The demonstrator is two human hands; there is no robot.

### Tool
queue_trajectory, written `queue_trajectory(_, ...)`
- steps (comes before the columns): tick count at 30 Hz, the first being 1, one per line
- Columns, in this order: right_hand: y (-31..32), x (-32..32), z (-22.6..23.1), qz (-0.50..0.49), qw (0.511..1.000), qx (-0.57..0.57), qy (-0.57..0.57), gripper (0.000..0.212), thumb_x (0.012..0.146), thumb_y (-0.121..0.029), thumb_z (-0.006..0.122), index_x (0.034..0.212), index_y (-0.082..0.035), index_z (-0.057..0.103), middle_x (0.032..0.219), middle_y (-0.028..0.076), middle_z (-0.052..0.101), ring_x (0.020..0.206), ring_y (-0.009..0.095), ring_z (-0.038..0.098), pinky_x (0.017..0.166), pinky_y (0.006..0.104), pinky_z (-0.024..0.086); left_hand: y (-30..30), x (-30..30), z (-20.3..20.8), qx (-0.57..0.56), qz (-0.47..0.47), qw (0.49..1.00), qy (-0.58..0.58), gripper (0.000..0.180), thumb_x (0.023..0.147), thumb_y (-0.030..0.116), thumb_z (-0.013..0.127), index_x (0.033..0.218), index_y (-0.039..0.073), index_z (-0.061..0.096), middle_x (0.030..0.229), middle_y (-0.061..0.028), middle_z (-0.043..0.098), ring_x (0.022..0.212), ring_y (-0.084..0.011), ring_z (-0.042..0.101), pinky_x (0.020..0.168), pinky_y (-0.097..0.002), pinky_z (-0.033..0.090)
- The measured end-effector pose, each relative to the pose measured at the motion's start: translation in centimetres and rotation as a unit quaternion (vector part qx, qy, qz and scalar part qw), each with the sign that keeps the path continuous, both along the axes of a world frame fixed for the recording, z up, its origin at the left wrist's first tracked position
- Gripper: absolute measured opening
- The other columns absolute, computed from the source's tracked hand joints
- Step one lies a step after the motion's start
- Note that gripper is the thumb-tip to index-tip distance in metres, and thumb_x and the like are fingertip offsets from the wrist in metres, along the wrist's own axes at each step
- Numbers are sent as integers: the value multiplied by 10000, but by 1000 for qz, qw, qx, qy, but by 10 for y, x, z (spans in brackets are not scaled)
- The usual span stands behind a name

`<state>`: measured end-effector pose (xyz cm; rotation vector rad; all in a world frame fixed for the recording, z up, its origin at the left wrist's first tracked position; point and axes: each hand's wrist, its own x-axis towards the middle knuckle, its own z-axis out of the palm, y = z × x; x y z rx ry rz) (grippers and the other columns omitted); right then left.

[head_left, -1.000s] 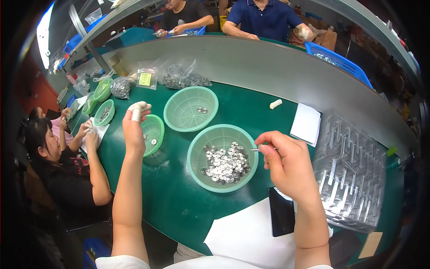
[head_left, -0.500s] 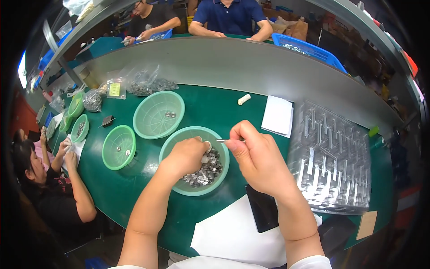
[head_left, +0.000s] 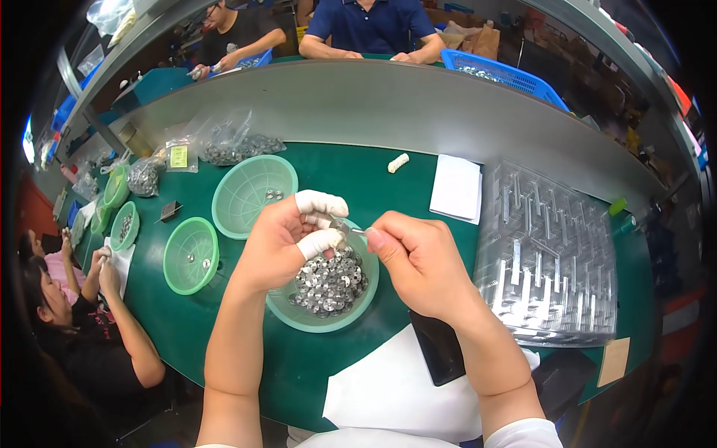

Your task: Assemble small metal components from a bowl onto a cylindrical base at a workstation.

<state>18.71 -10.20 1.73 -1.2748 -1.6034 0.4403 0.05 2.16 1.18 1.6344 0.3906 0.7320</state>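
Observation:
My left hand, with white finger cots on thumb and fingers, is raised above a pale green basket of small shiny metal parts. Thumb and finger pinch one small metal part, mostly hidden between them. From the right, my right hand grips a thin metal rod between thumb and forefinger. Its tip reaches to the part in my left hand; whether they touch I cannot tell.
Two more green baskets hold a few parts each. Bags of metal parts lie by the grey divider. Stacked clear plastic trays, a black phone and white paper are rightward. Co-workers sit left and across.
My left hand has come up out of the basket with a small metal part between its fingers. My right hand has shifted slightly left and down, bringing the rod to that part.

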Motion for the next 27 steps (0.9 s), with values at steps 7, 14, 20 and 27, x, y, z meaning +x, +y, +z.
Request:
queue_trajectory(7,-2,-5,4,18,996,-59,70,298,1063,-199,550,846,-2,607,622,36,493,580,97,412,536,279,362,-12,0,4,46,-1,994,-101,222,851,-67,742,1072,-42,743,915,-158,738,779,-195,726,646,-280,593)
queue_trajectory(14,-6,-5,10,98,981,-94,140,343,1088,-220,505,825,-15,584,662,-16,476,614,66,382,552,253,341,-12,2,-5,134,-24,979,-153,319,836,84,813,1123,-36,740,858,-144,735,733,-196,732,614,-274,588)
queue_trajectory(20,-6,-2,1,141,956,-113,229,355,1082,-232,514,823,3,572,675,39,535,644,105,438,593,289,405,-21,11,-10,263,58,947,-172,392,842,260,833,1118,-7,754,875,-99,713,754,-162,661,644,-275,518)
queue_trajectory(27,-6,-13,1,85,977,-46,192,333,1076,-214,522,828,2,573,643,77,526,581,140,444,547,314,396,-29,20,-23,127,67,961,-238,323,851,95,814,1144,-20,744,956,-85,698,820,-153,641,715,-271,513)
